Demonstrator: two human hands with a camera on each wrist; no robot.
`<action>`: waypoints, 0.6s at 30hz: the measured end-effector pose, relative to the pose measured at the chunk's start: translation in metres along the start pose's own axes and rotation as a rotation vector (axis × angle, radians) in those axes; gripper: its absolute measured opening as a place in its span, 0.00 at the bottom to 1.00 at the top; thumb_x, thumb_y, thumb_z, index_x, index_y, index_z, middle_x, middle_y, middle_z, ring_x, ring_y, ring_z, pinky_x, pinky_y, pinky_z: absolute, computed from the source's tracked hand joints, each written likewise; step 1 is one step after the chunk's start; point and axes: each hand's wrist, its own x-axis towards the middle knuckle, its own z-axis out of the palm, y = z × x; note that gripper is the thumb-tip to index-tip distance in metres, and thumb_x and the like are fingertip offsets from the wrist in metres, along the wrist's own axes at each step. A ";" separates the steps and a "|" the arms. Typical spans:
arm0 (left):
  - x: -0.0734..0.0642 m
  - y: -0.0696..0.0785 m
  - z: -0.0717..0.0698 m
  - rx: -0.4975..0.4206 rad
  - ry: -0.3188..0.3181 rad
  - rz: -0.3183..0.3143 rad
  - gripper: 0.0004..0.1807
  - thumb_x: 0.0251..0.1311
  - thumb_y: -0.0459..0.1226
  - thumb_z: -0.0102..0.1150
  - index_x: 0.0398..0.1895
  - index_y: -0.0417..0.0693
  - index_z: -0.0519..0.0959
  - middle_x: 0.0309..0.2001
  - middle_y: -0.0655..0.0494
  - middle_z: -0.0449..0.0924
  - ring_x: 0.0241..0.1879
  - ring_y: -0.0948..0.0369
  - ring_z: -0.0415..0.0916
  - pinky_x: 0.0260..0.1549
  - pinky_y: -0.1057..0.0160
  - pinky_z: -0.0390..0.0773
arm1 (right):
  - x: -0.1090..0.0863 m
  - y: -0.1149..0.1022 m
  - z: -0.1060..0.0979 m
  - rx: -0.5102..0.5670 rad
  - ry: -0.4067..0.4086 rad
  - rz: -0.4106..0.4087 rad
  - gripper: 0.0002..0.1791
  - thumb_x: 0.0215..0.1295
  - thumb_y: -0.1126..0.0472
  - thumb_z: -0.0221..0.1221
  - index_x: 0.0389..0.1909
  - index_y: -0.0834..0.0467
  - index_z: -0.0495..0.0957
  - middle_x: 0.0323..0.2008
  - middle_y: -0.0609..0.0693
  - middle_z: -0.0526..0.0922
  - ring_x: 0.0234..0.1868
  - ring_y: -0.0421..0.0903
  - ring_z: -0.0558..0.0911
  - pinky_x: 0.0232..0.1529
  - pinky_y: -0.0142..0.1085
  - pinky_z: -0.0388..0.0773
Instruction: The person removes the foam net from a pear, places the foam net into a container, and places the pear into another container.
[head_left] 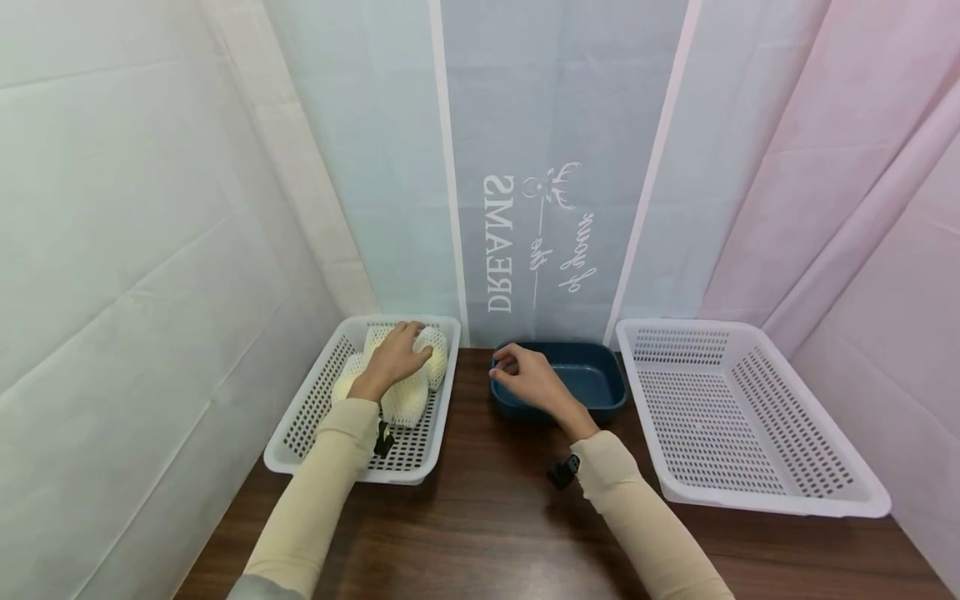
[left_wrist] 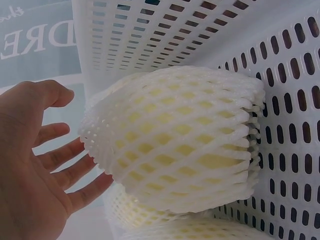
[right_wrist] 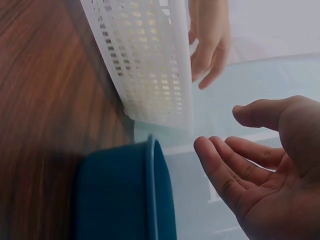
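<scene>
Left hand (head_left: 395,360) is spread, right hand (head_left: 531,380) seemingly relaxed.

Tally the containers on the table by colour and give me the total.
White perforated baskets: 2
Dark blue rectangular tub: 1
Total: 3

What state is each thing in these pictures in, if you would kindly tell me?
Foam nets: stretched, pale yellow showing through.
Left basket: upright, uncovered, holding the nets.
Blue tub: upright, uncovered.
Right basket: upright, uncovered.
Left grip: fingers spread, beside the nets.
Right grip: fingers slightly bent, holding nothing.
</scene>
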 end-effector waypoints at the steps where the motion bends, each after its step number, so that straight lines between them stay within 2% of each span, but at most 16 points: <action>1: 0.000 0.000 0.000 0.000 -0.003 -0.004 0.32 0.78 0.45 0.56 0.79 0.42 0.66 0.73 0.40 0.71 0.67 0.42 0.75 0.61 0.39 0.78 | 0.000 -0.001 0.002 0.007 -0.001 0.002 0.18 0.78 0.57 0.63 0.62 0.61 0.80 0.50 0.55 0.87 0.50 0.52 0.87 0.51 0.47 0.84; 11: 0.006 -0.002 0.005 -0.003 -0.030 -0.024 0.34 0.78 0.46 0.54 0.81 0.40 0.63 0.77 0.37 0.65 0.74 0.38 0.67 0.67 0.35 0.73 | 0.005 -0.006 0.026 0.060 -0.002 0.011 0.17 0.79 0.58 0.62 0.61 0.61 0.80 0.46 0.52 0.88 0.35 0.41 0.86 0.39 0.37 0.84; 18: 0.008 0.000 0.006 0.004 -0.034 -0.049 0.36 0.77 0.46 0.55 0.81 0.39 0.62 0.79 0.35 0.62 0.76 0.38 0.65 0.69 0.35 0.71 | 0.009 -0.012 0.041 0.071 -0.002 0.009 0.18 0.78 0.55 0.63 0.60 0.62 0.80 0.44 0.53 0.89 0.34 0.43 0.88 0.39 0.38 0.84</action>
